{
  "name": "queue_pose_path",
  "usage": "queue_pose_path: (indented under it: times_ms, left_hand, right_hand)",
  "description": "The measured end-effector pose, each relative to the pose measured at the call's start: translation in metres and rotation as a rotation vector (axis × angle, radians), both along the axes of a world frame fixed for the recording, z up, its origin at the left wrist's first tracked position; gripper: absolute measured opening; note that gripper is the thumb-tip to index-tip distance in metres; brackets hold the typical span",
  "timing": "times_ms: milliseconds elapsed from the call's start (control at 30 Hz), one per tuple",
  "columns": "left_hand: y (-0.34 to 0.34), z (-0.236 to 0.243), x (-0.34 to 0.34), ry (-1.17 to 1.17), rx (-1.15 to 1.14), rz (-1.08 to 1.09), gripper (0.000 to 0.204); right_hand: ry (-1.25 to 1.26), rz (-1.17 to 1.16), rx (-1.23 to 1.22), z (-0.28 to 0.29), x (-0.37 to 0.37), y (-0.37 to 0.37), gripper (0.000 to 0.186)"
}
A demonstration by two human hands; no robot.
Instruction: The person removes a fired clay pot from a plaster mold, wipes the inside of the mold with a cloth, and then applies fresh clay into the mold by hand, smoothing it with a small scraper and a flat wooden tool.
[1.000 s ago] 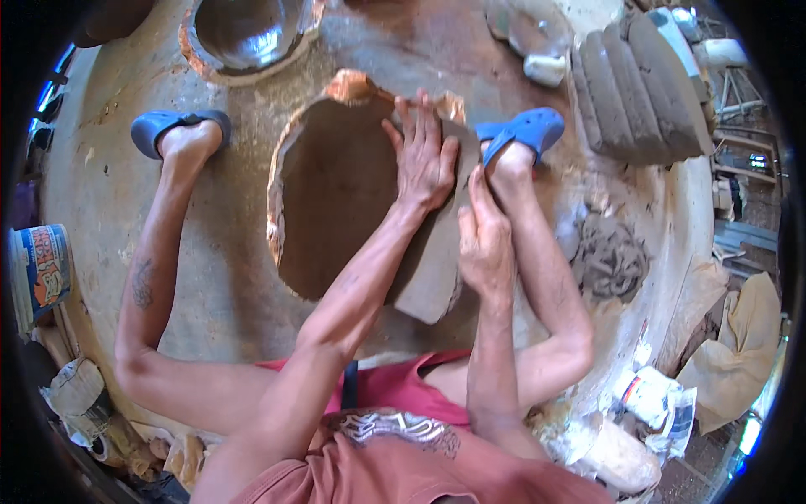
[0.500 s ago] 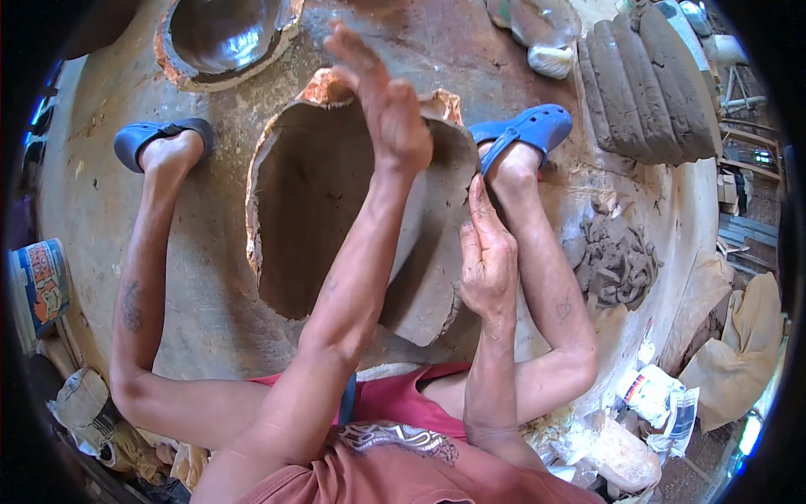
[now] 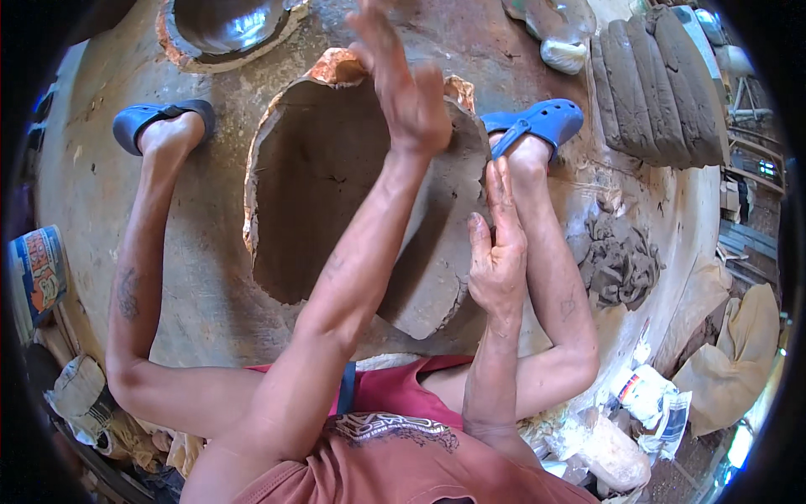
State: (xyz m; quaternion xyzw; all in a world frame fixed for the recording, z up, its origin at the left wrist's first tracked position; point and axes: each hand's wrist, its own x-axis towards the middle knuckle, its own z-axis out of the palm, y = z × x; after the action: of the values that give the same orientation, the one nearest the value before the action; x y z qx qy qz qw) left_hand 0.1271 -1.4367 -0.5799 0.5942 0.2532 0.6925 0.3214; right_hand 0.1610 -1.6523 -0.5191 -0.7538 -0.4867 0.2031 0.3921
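Observation:
Between my legs lies a large hollow mold with a rough orange rim, lined with grey clay. A clay slab covers its right side, the lower edge ragged and cracked. My left hand reaches across above the mold's far right, fingers spread and somewhat blurred, nothing in it. At the slab's right edge, my right hand is held upright. Its fingers stretch straight along the outside of that edge, and its thumb stands apart from them. Whether its fingertips press on the clay, I cannot tell.
A second round mold with a shiny dark inside stands at the far left. Thick clay slabs are stacked at the far right, above a heap of clay scraps. Blue clogs are on my feet. Crumpled bags lie at the lower right.
My left hand has moved farther away and slightly right over the mold. My right hand has shifted a little right and up along the slab's edge, its thumb now farther from the fingers.

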Motion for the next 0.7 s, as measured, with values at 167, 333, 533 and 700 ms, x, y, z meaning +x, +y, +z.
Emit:
queue_pose_path:
  times_ms: [167, 333, 533, 700]
  left_hand:
    - [-0.034, -0.051, 0.005, 0.394, 0.035, 0.099, 0.085]
    - [-0.051, -0.051, -0.008, 0.294, -0.066, -0.03, 0.086]
    - [-0.064, -0.038, -0.031, 0.241, -0.125, -0.201, 0.086]
    - [-0.094, -0.061, -0.037, 0.551, -0.148, -0.275, 0.087]
  right_hand:
    - [0.057, 0.038, 0.022, -0.017, 0.007, -0.002, 0.059]
    - [0.066, 0.025, -0.026, -0.006, -0.003, -0.002, 0.057]
    - [0.046, 0.043, 0.011, -0.011, 0.007, 0.001, 0.057]
    - [0.088, 0.045, 0.016, -0.018, 0.015, 0.009, 0.058]
